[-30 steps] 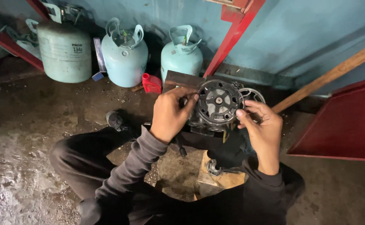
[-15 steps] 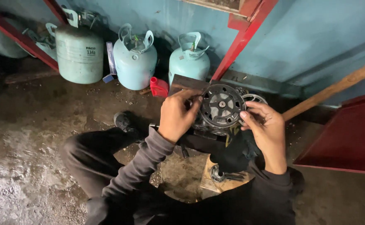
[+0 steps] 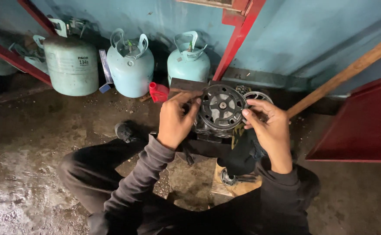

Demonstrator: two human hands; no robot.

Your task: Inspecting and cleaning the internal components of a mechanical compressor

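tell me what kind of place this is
Probably a repair workshop, maybe for car air conditioning. Pale green gas cylinders stand along a blue wall, the concrete floor is stained, and both hands, left hand and right hand, grip a round metal pulley part.

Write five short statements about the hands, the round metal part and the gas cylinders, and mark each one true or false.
1. Both hands are on the round metal disc. True: the left hand grips its left edge and the right hand its right edge.
2. Three pale gas cylinders stand in plain view against the blue wall. True: one greenish cylinder and two light blue ones.
3. The disc lies flat on the floor, away from the hands. False: it sits on a dark machine body, between the hands.
4. The small red container stands on top of a cylinder. False: it sits on the floor beside them.
5. The person wears gloves. False: both hands are bare.
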